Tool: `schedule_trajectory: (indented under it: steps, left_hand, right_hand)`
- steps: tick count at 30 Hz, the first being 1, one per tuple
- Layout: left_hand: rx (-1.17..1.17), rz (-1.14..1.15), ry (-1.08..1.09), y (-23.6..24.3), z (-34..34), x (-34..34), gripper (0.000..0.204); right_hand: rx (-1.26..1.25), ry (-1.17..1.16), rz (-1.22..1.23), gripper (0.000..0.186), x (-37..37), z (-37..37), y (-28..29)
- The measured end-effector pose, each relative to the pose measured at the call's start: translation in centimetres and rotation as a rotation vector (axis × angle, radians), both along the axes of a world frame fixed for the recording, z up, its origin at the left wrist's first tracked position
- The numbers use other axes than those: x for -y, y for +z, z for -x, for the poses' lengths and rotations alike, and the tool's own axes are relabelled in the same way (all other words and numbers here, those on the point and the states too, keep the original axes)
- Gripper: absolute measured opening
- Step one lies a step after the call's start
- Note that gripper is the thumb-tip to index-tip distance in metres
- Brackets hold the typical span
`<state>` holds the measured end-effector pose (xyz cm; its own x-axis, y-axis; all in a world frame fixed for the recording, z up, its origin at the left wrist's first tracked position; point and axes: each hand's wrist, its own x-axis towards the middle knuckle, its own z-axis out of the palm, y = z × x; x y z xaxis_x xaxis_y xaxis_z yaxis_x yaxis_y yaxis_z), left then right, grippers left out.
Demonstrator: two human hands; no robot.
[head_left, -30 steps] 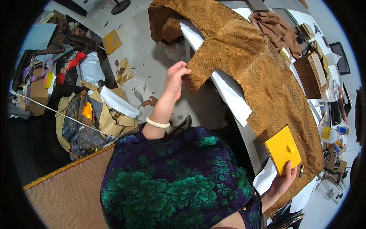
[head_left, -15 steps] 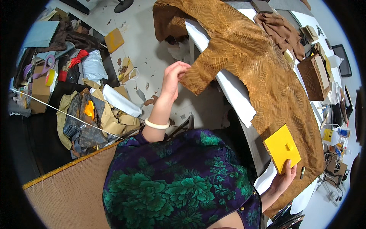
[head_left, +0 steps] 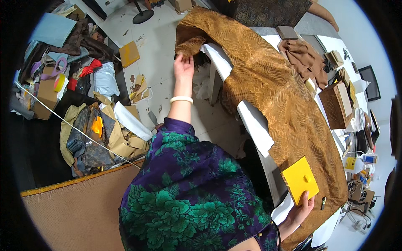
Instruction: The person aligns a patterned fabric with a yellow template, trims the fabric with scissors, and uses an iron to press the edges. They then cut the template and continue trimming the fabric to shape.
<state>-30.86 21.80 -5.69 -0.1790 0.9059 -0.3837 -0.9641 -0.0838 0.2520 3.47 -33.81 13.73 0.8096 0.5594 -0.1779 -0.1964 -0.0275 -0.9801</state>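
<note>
Brown patterned sheet (head_left: 293,104) drapes a table (head_left: 273,178) from 12 to 4 o'clock. At 12, the left hand (head_left: 184,69) meets its hanging edge, grip unclear. At 4, the right hand (head_left: 305,205) holds a yellow panel (head_left: 298,175) by 1 corner. Scraps (head_left: 121,142) heap at 9, pale floor (head_left: 157,50) at 11.

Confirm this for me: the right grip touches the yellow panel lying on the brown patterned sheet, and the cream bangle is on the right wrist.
Wrong wrist: the head view shows the cream bangle on the left. The right grip does touch the yellow panel on the brown patterned sheet.
</note>
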Motion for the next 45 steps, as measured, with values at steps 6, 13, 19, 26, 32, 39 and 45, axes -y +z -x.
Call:
schedule_trajectory:
  steps: [6, 13, 19, 26, 32, 39, 45]
  left_hand:
    - [-0.263, -0.225, 0.212, 2.7, 2.6, 3.7, 0.065]
    - [-0.563, -0.185, 0.168, 5.3, 2.2, 6.5, 0.103]
    - [-0.705, -0.256, 0.144, 4.6, 1.9, 6.6, 0.089]
    - [-0.712, -0.245, 0.168, 4.2, 1.3, 6.8, 0.086]
    - [-0.699, -0.24, 0.23, 3.6, 1.4, 6.6, 0.084]
    - [-0.744, -0.248, 0.216, 3.5, 1.7, 6.6, 0.087]
    - [-0.79, -0.298, 0.228, 4.6, 1.4, 7.5, 0.096]
  right_hand:
    - [0.019, 0.005, 0.01, 0.031, -1.1, 0.4, 0.5]
    - [0.033, 0.053, -0.005, 0.03, -1.5, 0.6, 0.4]
    - [0.048, 0.063, 0.009, 0.031, -1.1, 0.7, 0.5]
    - [0.051, 0.036, 0.043, 0.033, -1.2, 0.8, 0.7]
    - [0.068, 0.055, 0.031, 0.034, -1.6, 0.9, 1.1]
    - [0.063, 0.042, 0.045, 0.033, -1.9, 1.3, 1.3]
    - [0.064, 0.043, 0.048, 0.032, -1.6, 1.2, 1.1]
